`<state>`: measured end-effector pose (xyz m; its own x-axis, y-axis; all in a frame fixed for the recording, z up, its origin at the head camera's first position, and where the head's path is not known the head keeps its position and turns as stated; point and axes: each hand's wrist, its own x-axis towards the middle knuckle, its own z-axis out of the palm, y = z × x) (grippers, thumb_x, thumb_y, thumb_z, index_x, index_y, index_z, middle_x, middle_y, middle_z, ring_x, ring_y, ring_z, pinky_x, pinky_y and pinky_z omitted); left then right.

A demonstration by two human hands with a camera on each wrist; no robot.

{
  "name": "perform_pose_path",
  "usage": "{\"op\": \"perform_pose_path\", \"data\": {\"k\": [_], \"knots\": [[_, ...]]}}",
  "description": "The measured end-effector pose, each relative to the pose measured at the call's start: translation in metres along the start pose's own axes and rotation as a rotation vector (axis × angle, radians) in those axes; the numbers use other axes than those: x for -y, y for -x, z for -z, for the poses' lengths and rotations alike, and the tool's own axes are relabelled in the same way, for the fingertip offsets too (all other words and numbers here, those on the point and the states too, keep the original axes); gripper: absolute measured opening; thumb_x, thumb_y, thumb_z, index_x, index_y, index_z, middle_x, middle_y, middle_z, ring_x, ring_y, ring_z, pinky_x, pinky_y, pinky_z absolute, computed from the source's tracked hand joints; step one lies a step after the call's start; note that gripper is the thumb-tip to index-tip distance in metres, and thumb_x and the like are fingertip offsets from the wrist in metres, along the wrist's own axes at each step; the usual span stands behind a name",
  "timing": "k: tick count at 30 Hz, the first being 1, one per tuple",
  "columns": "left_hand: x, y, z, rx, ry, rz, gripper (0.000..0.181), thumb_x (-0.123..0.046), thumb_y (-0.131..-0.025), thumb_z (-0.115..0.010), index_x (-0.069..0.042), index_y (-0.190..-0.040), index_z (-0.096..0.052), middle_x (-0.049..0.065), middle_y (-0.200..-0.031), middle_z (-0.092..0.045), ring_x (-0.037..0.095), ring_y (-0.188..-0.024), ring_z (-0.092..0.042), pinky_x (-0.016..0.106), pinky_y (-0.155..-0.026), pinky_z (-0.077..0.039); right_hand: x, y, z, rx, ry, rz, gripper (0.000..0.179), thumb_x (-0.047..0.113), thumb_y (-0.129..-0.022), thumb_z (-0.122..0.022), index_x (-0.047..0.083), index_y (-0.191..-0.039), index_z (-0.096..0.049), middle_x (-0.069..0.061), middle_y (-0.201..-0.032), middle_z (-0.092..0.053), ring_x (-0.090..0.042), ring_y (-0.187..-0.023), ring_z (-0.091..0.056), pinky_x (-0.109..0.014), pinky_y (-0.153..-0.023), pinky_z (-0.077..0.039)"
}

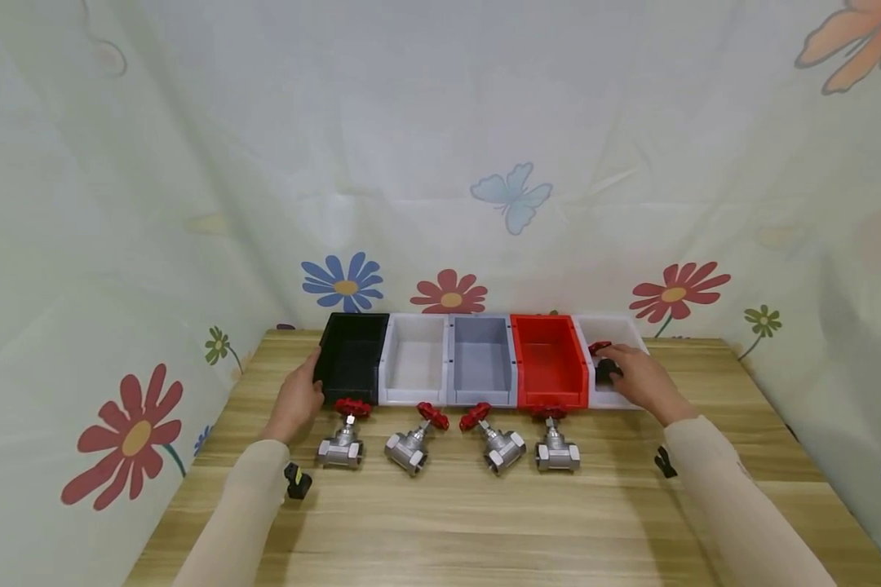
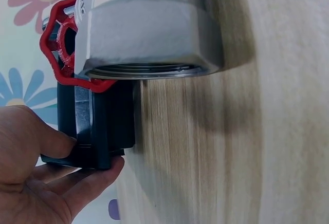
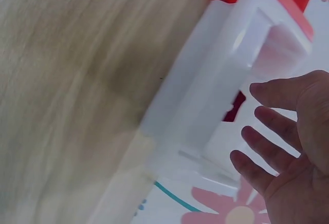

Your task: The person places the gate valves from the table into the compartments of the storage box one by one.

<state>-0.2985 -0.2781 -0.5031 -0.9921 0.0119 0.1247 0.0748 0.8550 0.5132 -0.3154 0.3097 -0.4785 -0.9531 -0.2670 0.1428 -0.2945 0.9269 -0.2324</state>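
My left hand (image 1: 298, 399) grips the outer side of the black bin (image 2: 115, 121), its thumb on the rim and its fingers against the outside. My right hand (image 1: 642, 377) reaches over the right-hand white bin (image 1: 617, 328); in the right wrist view its fingers are spread apart with nothing between them. Inside that bin, by the fingertips, are a red part (image 1: 599, 348) and a dark piece (image 1: 608, 372), partly hidden, kind unclear. Closest to the left hand is a metal valve (image 1: 341, 450) with a red handwheel (image 2: 64, 44).
Between the outer bins stand another white bin (image 1: 415, 359), a grey bin (image 1: 482, 359) and a red bin (image 1: 551, 359), side by side. More valves (image 1: 409, 447) lie in a row before them on the wooden table (image 1: 440, 530). A flowered curtain (image 1: 411, 163) hangs behind.
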Motion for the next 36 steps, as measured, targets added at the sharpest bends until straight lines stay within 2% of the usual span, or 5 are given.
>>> {"op": "perform_pose_path", "data": {"k": [6,17,23,30,36], "knots": [[0.001,0.000,-0.001,-0.006,0.016,-0.003,0.066,0.002,-0.094,-0.049,0.002,-0.154,-0.022,0.035,-0.145,-0.043,0.049,-0.129,-0.048,0.060,-0.106,-0.040,0.008,0.007,0.013,-0.013,0.019,-0.008,0.052,0.007,-0.088,-0.069,0.006,-0.138,-0.054,-0.022,-0.139,-0.053,-0.042,-0.120,-0.054,-0.060,-0.095,-0.048],[0.002,0.001,-0.001,-0.026,0.013,-0.033,0.065,0.002,-0.093,-0.050,0.003,-0.153,-0.024,0.036,-0.141,-0.046,0.049,-0.124,-0.052,0.060,-0.103,-0.043,0.028,0.020,0.036,-0.066,0.064,0.053,0.057,0.012,-0.088,-0.071,0.006,-0.141,-0.051,-0.021,-0.138,-0.053,-0.042,-0.118,-0.056,-0.059,-0.093,-0.051],[0.003,0.001,-0.001,-0.026,0.009,-0.037,0.066,0.002,-0.093,-0.049,0.003,-0.154,-0.024,0.036,-0.140,-0.047,0.048,-0.121,-0.055,0.059,-0.100,-0.045,0.045,0.032,0.041,-0.146,0.077,0.110,0.058,0.014,-0.085,-0.074,0.006,-0.139,-0.053,-0.022,-0.135,-0.056,-0.043,-0.113,-0.059,-0.059,-0.091,-0.052],[0.002,0.003,-0.001,-0.032,0.013,-0.046,0.066,0.002,-0.092,-0.049,0.003,-0.153,-0.025,0.037,-0.137,-0.049,0.046,-0.115,-0.058,0.058,-0.096,-0.048,0.068,0.044,0.049,-0.185,0.088,0.149,0.061,0.016,-0.083,-0.077,0.007,-0.138,-0.054,-0.021,-0.135,-0.056,-0.041,-0.113,-0.060,-0.058,-0.089,-0.053],[0.002,0.003,-0.001,-0.040,0.011,-0.050,0.065,0.003,-0.092,-0.050,0.004,-0.153,-0.025,0.037,-0.137,-0.049,0.045,-0.113,-0.059,0.059,-0.096,-0.047,0.084,0.052,0.054,-0.243,0.127,0.219,0.063,0.018,-0.080,-0.080,0.007,-0.137,-0.056,-0.019,-0.132,-0.059,-0.038,-0.108,-0.063,-0.055,-0.083,-0.056]]}}
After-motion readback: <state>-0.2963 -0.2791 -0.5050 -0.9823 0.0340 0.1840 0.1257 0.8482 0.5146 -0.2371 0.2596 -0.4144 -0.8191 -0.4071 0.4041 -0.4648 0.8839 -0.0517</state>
